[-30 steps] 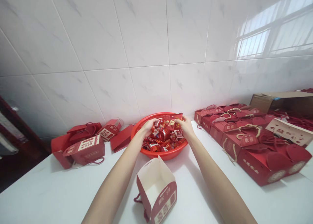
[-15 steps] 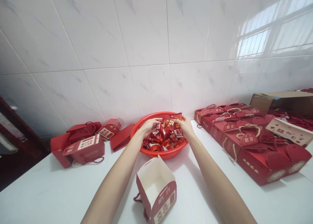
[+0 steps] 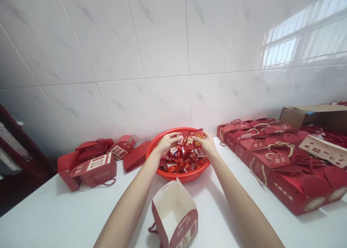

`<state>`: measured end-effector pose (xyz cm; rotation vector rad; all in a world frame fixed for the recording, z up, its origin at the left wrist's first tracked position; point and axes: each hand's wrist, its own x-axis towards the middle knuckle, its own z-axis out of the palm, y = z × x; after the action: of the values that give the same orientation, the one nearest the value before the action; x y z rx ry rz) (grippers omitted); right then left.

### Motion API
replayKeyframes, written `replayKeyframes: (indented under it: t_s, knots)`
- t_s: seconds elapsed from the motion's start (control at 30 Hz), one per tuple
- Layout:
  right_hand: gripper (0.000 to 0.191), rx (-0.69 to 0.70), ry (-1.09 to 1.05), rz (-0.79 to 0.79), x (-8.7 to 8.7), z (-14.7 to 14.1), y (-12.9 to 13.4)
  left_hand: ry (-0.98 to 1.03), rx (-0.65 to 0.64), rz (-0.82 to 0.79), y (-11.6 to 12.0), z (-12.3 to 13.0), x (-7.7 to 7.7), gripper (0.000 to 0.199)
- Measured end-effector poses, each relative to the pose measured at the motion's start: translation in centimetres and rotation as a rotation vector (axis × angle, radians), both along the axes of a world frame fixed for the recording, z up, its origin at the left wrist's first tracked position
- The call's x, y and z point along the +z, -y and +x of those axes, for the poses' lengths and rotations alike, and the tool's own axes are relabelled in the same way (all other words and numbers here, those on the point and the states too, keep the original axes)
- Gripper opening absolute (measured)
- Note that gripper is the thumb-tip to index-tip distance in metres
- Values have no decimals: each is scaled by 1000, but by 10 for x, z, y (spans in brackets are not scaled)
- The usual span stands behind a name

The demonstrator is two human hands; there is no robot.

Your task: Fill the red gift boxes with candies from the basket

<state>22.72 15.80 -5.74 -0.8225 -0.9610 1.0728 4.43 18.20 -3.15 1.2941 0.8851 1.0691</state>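
Both hands are over a red plastic basket (image 3: 180, 178) heaped with red-wrapped candies (image 3: 184, 164). My left hand (image 3: 167, 144) is at the left of the heap, fingers closed on a small wrapped candy (image 3: 180, 139). On the other side my right hand (image 3: 207, 146) grips red candy packets (image 3: 199, 134) between thumb and fingers; how many it has is hard to make out. Between my forearms stands an open red gift box (image 3: 175, 213), pale inside, with a dark red cord at its left side. No candy shows in the visible part of its inside.
Closed red gift boxes (image 3: 271, 157) with cord handles stand in rows on the right, a cardboard carton (image 3: 292, 117) behind them. Several red boxes (image 3: 101, 170) lie at the left. A tiled wall (image 3: 168, 103) rises behind the white table (image 3: 67, 215).
My left hand has moved slightly right, closer to my right hand, and its fingers now pinch a candy. The right hand keeps its packets. The whole view has shifted a little downward.
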Motion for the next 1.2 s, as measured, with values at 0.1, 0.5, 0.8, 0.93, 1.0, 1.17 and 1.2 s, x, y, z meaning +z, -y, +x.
replayKeyframes:
  t_s: [0.1,0.5,0.8,0.93,1.0,1.17,1.2]
  knots:
    - [43,0,-12,-6,1,-1,0,-36,4,14,0,-1,-2,50]
    - [39,-5,53,14,2,-2,0,-218,-91,48,4,0,-3,44]
    - [43,151,64,99,10,-2,9,-115,19,92,9,2,3,50]
    - [43,224,82,144,22,-6,23,-113,85,232,30,-1,15,45]
    - [42,254,107,158,30,-9,35,-129,103,283,47,-7,24,46]
    - [38,374,104,172,55,-12,72,-218,62,351,107,-28,50,48]
    - [38,376,99,164,59,-11,80,-267,43,368,120,-32,54,45]
